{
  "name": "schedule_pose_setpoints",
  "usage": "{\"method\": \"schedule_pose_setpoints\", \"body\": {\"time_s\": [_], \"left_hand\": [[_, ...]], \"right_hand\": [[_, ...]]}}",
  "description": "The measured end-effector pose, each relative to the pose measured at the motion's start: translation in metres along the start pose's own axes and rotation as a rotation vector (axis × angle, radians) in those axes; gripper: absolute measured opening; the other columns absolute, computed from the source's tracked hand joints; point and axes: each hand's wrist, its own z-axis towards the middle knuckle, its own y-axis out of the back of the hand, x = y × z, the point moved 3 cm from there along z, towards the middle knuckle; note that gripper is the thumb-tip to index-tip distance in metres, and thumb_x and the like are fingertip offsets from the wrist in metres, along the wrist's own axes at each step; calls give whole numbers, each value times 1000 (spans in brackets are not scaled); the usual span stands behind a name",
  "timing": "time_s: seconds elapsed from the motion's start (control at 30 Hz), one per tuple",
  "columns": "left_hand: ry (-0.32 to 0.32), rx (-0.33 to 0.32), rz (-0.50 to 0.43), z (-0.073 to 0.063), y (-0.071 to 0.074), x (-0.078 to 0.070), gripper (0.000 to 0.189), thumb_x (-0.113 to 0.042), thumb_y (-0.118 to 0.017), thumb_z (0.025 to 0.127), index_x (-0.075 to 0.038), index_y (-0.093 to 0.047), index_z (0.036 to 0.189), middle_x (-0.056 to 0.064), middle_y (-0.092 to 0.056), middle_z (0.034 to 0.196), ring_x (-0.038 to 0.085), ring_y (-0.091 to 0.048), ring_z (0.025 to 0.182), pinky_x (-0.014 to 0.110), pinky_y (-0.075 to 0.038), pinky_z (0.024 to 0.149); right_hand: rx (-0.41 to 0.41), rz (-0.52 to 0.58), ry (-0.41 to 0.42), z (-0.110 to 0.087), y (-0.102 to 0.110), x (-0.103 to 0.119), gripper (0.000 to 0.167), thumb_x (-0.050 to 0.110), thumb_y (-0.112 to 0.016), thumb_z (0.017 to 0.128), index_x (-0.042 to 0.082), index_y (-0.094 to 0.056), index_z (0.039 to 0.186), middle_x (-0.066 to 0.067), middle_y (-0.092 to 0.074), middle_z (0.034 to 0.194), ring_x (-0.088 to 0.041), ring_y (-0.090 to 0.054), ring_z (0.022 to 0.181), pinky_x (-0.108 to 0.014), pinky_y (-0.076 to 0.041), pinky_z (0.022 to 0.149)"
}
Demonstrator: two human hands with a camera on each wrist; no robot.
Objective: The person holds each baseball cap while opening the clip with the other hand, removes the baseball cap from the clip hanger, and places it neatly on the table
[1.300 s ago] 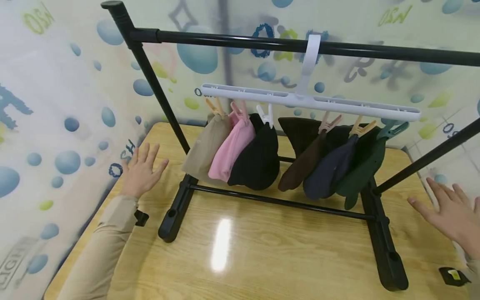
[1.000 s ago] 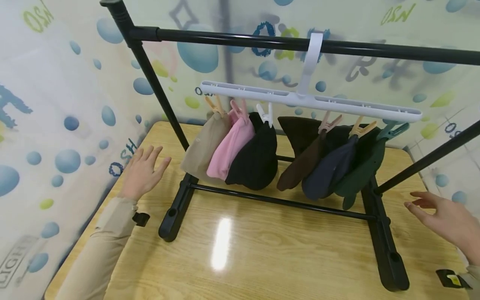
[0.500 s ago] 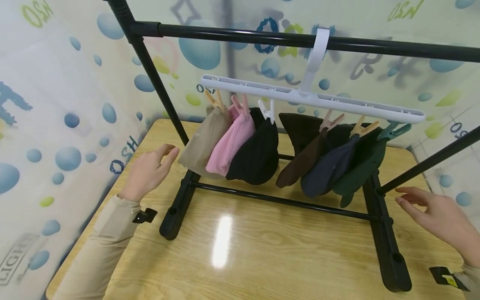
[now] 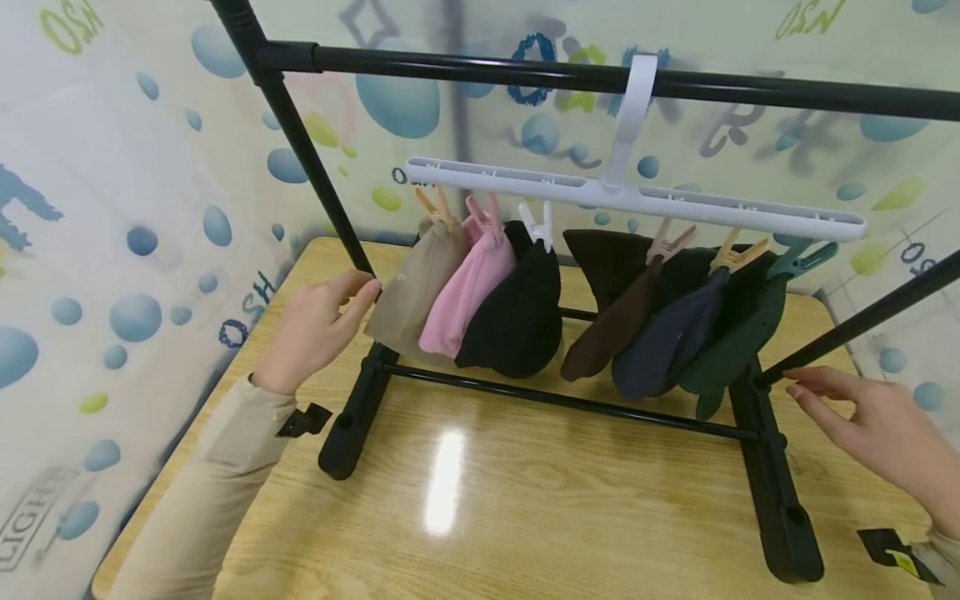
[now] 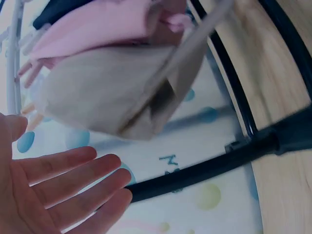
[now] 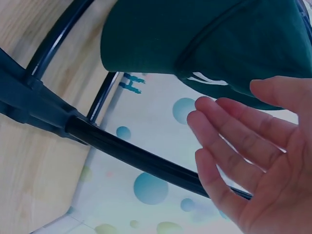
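Observation:
A white hanger point(image 4: 525, 181) hooks over the black rack's top rail point(image 4: 465, 65), and caps dangle from its coloured clips. On its left half hang a beige cap point(image 4: 412, 292), a pink cap point(image 4: 467, 293) and a black cap point(image 4: 513, 325). The right half carries a brown cap point(image 4: 609, 332), a navy cap point(image 4: 667, 342) and a dark green cap point(image 4: 738, 346). My left hand point(image 4: 315, 329) is beside the beige cap at the left post, fingers extended in the left wrist view. Near the right post, my right hand point(image 4: 873, 429) has relaxed fingers below the green cap point(image 6: 204, 39) and holds nothing.
The rack's black feet point(image 4: 352, 425) stand on a wooden table point(image 4: 540, 500). A low crossbar point(image 4: 562, 402) joins them in front, another behind. Slanting posts rise at both sides. A patterned sheet point(image 4: 135, 250) covers the walls at the back and left.
My left hand has moved right, closer to the beige cap, and its spread fingers have drawn together. My right hand has moved left to the right post. The hanger and caps have shifted slightly.

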Motion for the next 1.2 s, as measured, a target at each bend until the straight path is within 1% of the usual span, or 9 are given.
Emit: {"method": "schedule_pose_setpoints", "body": {"time_s": [0.23, 0.33, 0.47, 0.53, 0.67, 0.9, 1.0, 1.1, 1.2], "left_hand": [[-61, -42, -82, 14, -3, -12, 30, -28, -57, 99, -1, -64, 110, 16, -69, 100, 30, -67, 90, 46, -52, 79], [-78, -48, -89, 20, -5, -16, 30, -27, -62, 96, 0, -64, 110, 14, -69, 95, 26, -68, 82, 41, -53, 73], [-100, -51, -76, 25, -7, -18, 30, -25, -66, 93, 1, -64, 109, 8, -60, 72, 19, -54, 60, 33, -42, 55], [-118, -56, -69, 27, -8, -19, 29, -22, -68, 92, 1, -64, 108, 5, -54, 66, 17, -45, 55, 31, -35, 51], [-148, -63, -69, 30, -10, -22, 27, -17, -70, 90, 2, -63, 108, 3, -48, 62, 15, -39, 52, 30, -31, 48], [-180, -65, -66, 31, -13, -28, 21, -13, -71, 89, 1, -60, 99, 1, -40, 60, 14, -35, 50, 30, -28, 48], [-202, -62, -77, 31, -15, -30, 19, -11, -71, 88, 0, -58, 96, 2, -38, 59, 13, -34, 50, 30, -28, 48], [-205, -49, -91, 31, -18, -31, 17, -10, -70, 89, 0, -57, 94, 1, -37, 59, 13, -33, 50, 29, -27, 48], [-203, -41, -97, 30, -19, -33, 17, -9, -70, 90, -1, -54, 91, 0, -36, 59, 12, -33, 50, 28, -27, 47]], "right_hand": [[0, -3, 17, 0, 5, 8, 24, 10, -60, 95, -8, -63, 111, -29, -66, 95, -3, -33, 41, -26, -29, 41], [4, 5, 24, 0, 5, 11, 24, 10, -61, 95, -8, -63, 111, -29, -66, 96, -2, -33, 42, -25, -29, 40], [-9, 10, 45, -1, 7, 14, 22, 7, -61, 95, -8, -63, 111, -28, -66, 95, -1, -33, 41, -25, -29, 40], [-22, 11, 62, -1, 9, 16, 22, 6, -61, 94, -8, -63, 111, -28, -67, 94, 0, -32, 40, -25, -29, 39], [-51, 15, 105, -1, 14, 21, 20, 2, -61, 93, -8, -63, 111, -27, -67, 92, 2, -35, 41, -22, -30, 39], [-83, -28, 132, 2, 23, 30, 20, 2, -64, 91, -7, -64, 109, -26, -68, 91, 2, -45, 54, -23, -34, 43], [-103, -48, 150, 4, 27, 34, 20, 6, -64, 92, -6, -65, 108, -24, -68, 92, -3, -50, 53, -24, -41, 50], [-140, -56, 197, 6, 31, 40, 19, 7, -67, 90, -3, -67, 106, -21, -69, 92, -12, -57, 53, -16, -44, 58], [-166, -49, 250, 10, 35, 47, 18, 7, -69, 88, -2, -69, 104, -19, -70, 91, -25, -63, 61, -10, -42, 60]]}}
